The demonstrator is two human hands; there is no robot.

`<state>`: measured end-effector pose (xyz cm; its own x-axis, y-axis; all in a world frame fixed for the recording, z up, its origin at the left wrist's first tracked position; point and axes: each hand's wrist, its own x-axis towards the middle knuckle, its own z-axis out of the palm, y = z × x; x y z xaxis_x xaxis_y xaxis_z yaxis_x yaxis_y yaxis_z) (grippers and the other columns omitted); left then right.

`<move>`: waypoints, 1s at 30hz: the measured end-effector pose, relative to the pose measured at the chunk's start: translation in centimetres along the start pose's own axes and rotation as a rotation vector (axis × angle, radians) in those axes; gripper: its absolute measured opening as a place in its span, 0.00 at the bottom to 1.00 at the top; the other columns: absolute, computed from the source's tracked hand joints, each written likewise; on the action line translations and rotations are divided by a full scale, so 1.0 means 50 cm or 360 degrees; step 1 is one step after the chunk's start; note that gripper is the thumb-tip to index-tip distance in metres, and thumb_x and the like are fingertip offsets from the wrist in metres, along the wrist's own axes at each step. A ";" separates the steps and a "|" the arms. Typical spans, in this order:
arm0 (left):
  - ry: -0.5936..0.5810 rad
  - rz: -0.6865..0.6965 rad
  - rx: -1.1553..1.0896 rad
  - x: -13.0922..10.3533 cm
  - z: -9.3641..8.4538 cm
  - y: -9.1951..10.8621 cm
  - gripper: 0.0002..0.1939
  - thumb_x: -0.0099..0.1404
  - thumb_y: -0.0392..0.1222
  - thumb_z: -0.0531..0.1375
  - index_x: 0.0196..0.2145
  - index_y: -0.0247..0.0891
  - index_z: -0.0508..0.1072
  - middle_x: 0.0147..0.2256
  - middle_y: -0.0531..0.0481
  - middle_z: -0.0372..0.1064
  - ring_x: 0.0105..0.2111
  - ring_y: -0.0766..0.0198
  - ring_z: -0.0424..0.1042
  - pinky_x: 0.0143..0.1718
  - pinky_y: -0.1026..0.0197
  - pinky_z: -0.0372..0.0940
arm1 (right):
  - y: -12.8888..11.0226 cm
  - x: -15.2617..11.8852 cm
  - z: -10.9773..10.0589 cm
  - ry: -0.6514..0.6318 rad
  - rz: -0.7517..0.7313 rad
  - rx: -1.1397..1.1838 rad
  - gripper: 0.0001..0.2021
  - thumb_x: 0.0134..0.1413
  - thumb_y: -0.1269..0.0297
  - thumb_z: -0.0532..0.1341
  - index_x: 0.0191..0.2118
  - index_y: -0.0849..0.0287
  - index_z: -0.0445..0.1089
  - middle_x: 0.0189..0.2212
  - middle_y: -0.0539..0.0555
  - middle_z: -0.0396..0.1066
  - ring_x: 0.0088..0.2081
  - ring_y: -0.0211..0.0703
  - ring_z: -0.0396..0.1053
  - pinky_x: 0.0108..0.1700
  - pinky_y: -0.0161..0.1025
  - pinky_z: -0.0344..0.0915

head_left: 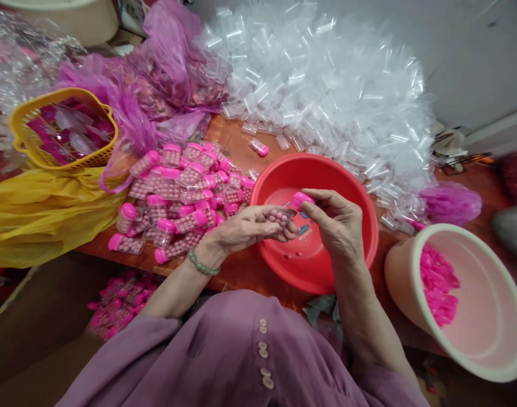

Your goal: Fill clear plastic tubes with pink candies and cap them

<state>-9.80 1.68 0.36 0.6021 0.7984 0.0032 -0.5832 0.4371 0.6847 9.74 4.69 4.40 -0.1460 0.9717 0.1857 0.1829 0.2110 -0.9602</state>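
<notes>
Over a red basin (279, 265), my left hand (252, 226) is closed around a small clear bottle of pink beads (279, 217). Just to its right, my right hand (337, 220) pinches a bright pink cap (301, 200) between thumb and fingers. The cap appears apart from the bottle's mouth, which is partly hidden by my fingers. A few loose pink beads (289, 256) lie on the basin's floor. Left of the basin is a pile of filled bottles with pink caps (190, 195).
Many empty clear bottles (326, 79) are heaped at the back. A cream bucket (404, 271) with pink caps (438, 282) stands right. On the left are a yellow basket (63, 161), a yellow bag (50, 217) and purple bags (169, 34). More capped bottles (118, 305) lie below the table edge.
</notes>
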 end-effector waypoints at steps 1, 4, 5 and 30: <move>0.0009 0.0071 0.0090 -0.003 0.009 0.002 0.18 0.65 0.37 0.64 0.52 0.33 0.75 0.45 0.39 0.76 0.43 0.59 0.77 0.49 0.58 0.70 | 0.001 -0.005 0.002 0.0056 -0.0002 0.0017 0.11 0.52 0.59 0.71 0.42 0.53 0.78 0.37 0.51 0.78 0.38 0.41 0.75 0.43 0.41 0.72; -0.0004 0.0169 0.0229 -0.003 0.027 0.011 0.16 0.68 0.38 0.62 0.53 0.36 0.76 0.45 0.40 0.76 0.45 0.59 0.77 0.50 0.57 0.70 | 0.004 -0.016 -0.001 0.0254 -0.0026 0.0051 0.13 0.55 0.54 0.68 0.45 0.52 0.76 0.37 0.52 0.77 0.37 0.41 0.75 0.40 0.41 0.73; -0.0008 0.0176 0.0221 0.001 0.029 0.014 0.16 0.68 0.39 0.62 0.52 0.37 0.76 0.45 0.40 0.77 0.45 0.58 0.77 0.50 0.57 0.70 | 0.007 -0.019 -0.003 0.0299 -0.0040 0.0070 0.13 0.56 0.54 0.68 0.45 0.51 0.76 0.37 0.52 0.77 0.36 0.41 0.74 0.39 0.40 0.73; 0.0135 0.0076 0.0216 0.051 0.022 0.010 0.21 0.64 0.40 0.66 0.54 0.36 0.73 0.49 0.37 0.74 0.46 0.54 0.78 0.48 0.55 0.72 | -0.003 -0.012 0.008 0.0350 -0.0049 0.0156 0.09 0.54 0.61 0.69 0.42 0.54 0.78 0.37 0.51 0.79 0.39 0.40 0.76 0.45 0.40 0.74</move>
<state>-7.94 3.48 1.51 0.5238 0.8516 -0.0195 -0.5275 0.3422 0.7776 9.43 4.05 4.33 0.0669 0.9671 0.2456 0.0847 0.2397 -0.9671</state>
